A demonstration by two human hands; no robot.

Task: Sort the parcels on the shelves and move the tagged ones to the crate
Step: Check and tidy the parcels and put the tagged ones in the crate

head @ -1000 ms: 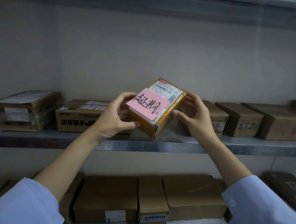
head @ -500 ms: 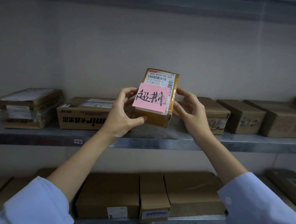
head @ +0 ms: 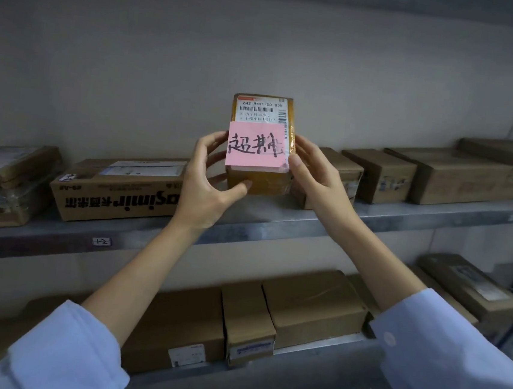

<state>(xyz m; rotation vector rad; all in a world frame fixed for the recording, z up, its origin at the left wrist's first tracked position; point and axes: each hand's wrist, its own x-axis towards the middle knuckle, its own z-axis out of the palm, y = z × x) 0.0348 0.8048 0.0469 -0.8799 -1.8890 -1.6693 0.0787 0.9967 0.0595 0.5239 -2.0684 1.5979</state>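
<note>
Head view. Gripped one tagged parcel (head: 262,181) upright between both hands, over the upper shelf (head: 277,224); could not tell whether it touched the shelf.

Curled the left hand (head: 206,186) round the lower left edge, thumb pressed on the front near the bottom, fingers tucked behind. Clamped the right hand (head: 316,178) on the right edge, thumb against the corner of the single pink note (head: 255,145), fingers hidden behind.

Bore one white shipping label (head: 261,110) above the note, and black handwriting on the pink.

Counted left of the left hand, on that shelf: one long printed carton (head: 117,190) and, farther left, one stack of wrapped parcels (head: 5,182), number unclear.

Counted right of the right hand: four brown cartons, the nearest carton (head: 345,174) just behind the fingers.

Counted below both hands, on the lower shelf (head: 310,372): three cartons side by side, the middle carton (head: 247,322) narrowest, plus one dark carton (head: 472,287) below and right of the right hand.
</note>
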